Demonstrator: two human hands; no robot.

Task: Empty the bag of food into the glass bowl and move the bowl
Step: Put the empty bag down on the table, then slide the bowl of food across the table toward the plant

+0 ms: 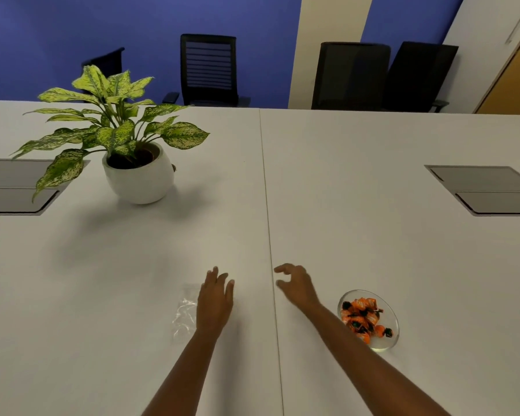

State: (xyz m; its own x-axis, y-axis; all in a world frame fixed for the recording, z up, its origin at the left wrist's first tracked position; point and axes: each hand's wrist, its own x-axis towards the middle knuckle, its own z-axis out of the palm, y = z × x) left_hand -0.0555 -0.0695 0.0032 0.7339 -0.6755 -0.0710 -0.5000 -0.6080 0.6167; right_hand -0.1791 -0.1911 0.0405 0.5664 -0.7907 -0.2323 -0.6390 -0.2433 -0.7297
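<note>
The glass bowl (369, 320), just right of my right forearm, looks rigid, slick and breakable; I would cup it under the rim with both palms. Orange wrapped sweets (361, 316) fill it. Left of the bowl, my right hand (294, 285) and left hand (215, 298) hang loose, holding nothing; the limp clear bag (184, 316) lies empty

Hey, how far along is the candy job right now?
Emptying looks done: the glass bowl holds orange wrapped candies, and the clear bag lies flat and empty on the table. Nothing is in hand; the left hand and right hand are open. Whether the bowl was moved can't be told.
</note>
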